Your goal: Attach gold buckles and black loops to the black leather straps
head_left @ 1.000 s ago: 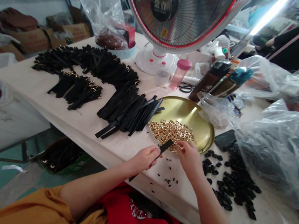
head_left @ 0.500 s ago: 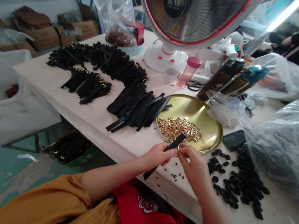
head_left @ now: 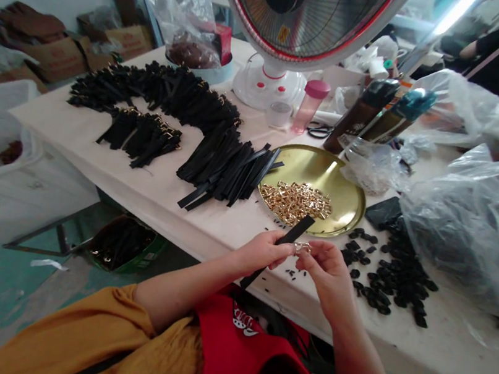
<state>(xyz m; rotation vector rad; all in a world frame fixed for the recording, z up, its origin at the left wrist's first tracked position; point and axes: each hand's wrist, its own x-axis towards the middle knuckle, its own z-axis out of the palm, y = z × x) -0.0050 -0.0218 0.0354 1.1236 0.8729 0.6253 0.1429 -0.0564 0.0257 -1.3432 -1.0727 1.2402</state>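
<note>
My left hand [head_left: 268,251] is closed round a flat black strap [head_left: 298,229], whose upper end sticks out toward the tray and whose lower end hangs below the hand. Between thumb and fingers of my right hand [head_left: 327,272] is a small gold buckle [head_left: 301,248], right beside the strap and close to my left fingertips. Just beyond both hands lies a round gold tray [head_left: 347,192] with a heap of gold buckles [head_left: 294,201] on its near left side. Left of the tray, plain black straps [head_left: 228,168] are piled, partly overlapping its rim.
Straps with buckles [head_left: 144,137] lie farther left. Black loops [head_left: 398,278] are scattered at right beside a clear plastic bag [head_left: 473,226]. Behind the tray stand a fan [head_left: 269,84], a pink-lidded bottle [head_left: 309,107], scissors [head_left: 318,130] and two spray cans [head_left: 363,113]. Another person's arm shows at upper right.
My right hand has lifted a buckle from the tray's heap and brought it to the strap. My left hand still holds the strap. The whole view has shifted slightly.
</note>
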